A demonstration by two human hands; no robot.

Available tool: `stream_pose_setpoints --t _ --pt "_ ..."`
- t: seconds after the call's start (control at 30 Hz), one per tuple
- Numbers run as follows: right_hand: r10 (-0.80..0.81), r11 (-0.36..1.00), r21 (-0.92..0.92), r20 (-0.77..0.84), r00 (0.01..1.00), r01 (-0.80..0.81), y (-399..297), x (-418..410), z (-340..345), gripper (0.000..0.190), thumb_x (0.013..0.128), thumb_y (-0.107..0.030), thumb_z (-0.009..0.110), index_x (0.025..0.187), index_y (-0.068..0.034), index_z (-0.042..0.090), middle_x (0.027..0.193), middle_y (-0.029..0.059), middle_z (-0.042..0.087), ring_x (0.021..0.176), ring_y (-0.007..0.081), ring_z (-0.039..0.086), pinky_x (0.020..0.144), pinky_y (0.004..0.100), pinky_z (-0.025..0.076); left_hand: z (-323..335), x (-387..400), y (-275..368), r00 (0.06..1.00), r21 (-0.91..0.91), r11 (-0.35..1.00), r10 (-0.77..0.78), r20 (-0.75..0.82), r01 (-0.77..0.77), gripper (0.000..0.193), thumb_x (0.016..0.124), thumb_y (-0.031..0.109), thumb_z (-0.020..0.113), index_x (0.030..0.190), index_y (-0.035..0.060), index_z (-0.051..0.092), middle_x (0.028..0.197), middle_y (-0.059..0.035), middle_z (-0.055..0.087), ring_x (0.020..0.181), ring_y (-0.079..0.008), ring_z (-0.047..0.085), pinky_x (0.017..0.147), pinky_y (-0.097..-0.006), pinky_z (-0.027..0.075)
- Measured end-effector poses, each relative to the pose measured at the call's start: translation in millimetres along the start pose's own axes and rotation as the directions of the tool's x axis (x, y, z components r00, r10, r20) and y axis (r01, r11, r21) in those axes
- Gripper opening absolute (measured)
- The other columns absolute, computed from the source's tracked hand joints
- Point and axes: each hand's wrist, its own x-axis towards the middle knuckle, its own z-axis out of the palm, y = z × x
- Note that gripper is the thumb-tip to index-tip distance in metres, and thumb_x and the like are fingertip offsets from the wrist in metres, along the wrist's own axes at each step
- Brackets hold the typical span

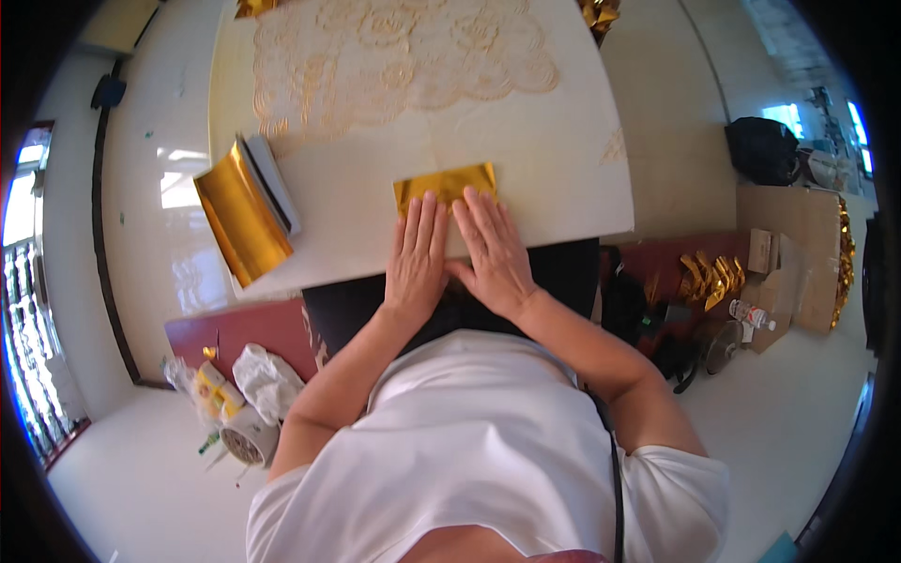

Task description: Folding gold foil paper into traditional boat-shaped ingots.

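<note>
A small rectangle of gold foil paper (445,183) lies on the cream tablecloth (450,141) near the table's front edge. My left hand (415,264) rests palm down with its fingertips on the paper's lower left part. Beside it, my right hand (495,257) lies flat too, fingers extended over the lower right part. Both palms hide the strip of paper beneath them, and neither hand grips anything. To the left, a stack of gold foil sheets (243,218) with a curved surface leans at the table edge, against a grey and white block-like object (273,184).
More folded gold foil (600,17) hangs at the far right corner. On the dark red bench at right are gold foil pieces (712,278), a plastic bottle (752,314) and a cardboard box (788,253). A white bag (266,373) and a round container (250,435) sit at lower left.
</note>
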Motion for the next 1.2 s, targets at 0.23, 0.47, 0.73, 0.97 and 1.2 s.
stream_pose_setpoints --t 0.23,0.47,0.73,0.97,1.2 --pt "0.008 0.996 -0.084 0.093 0.996 0.000 2.3 -5.5 -5.2 0.100 0.091 -0.044 0.078 0.167 -0.001 0.030 0.175 0.0211 0.028 0.162 0.0409 0.027 0.130 0.0553 0.026 6.1 -5.0 0.1 0.996 -0.009 1.000 0.023 -0.085 -0.024 0.102 0.082 0.016 0.079 0.168 -0.0004 0.026 0.177 -0.0215 0.023 0.165 -0.0380 0.022 0.132 -0.0517 0.022" --pt "0.055 0.992 -0.110 -0.009 0.998 -0.056 16.6 -2.3 -2.3 0.084 0.101 -0.045 0.067 0.164 0.001 0.037 0.173 0.0221 0.032 0.160 0.0408 0.031 0.130 0.0548 0.025 0.9 -4.4 -2.5 0.999 -0.012 1.000 -0.003 -0.046 0.002 0.084 0.093 0.012 0.065 0.168 0.0002 0.027 0.178 -0.0184 0.024 0.164 -0.0361 0.025 0.131 -0.0499 0.025" --pt "0.041 0.988 -0.149 -0.015 0.999 -0.042 16.5 -5.8 -3.6 0.082 0.104 -0.045 0.063 0.165 0.001 0.035 0.173 0.0226 0.032 0.160 0.0415 0.031 0.130 0.0559 0.024 0.4 -4.6 0.0 0.999 -0.026 1.000 0.006 -0.031 -0.007 0.098 0.084 0.017 0.076 0.168 0.0004 0.027 0.178 -0.0185 0.022 0.165 -0.0352 0.022 0.132 -0.0488 0.024" --pt "0.031 0.991 -0.133 -0.028 0.999 -0.035 15.2 -4.1 -3.6 0.079 0.104 -0.041 0.064 0.164 0.002 0.036 0.172 0.0241 0.032 0.160 0.0437 0.030 0.128 0.0585 0.026 -4.7 -1.2 5.6 0.999 -0.018 1.000 -0.013 -0.034 0.012 0.110 0.077 0.018 0.085 0.168 0.0023 0.027 0.177 -0.0194 0.023 0.163 -0.0373 0.025 0.131 -0.0501 0.027" --pt "-0.064 0.992 -0.111 0.021 0.998 0.065 8.6 4.1 0.9 0.073 0.103 -0.037 0.066 0.160 0.002 0.044 0.170 0.0225 0.037 0.159 0.0419 0.033 0.129 0.0560 0.027 9.2 0.6 2.4 0.994 0.030 1.000 -0.001 -0.108 0.004 0.086 0.092 0.018 0.070 0.168 0.0037 0.031 0.176 -0.0190 0.025 0.163 -0.0370 0.026 0.130 -0.0496 0.028"
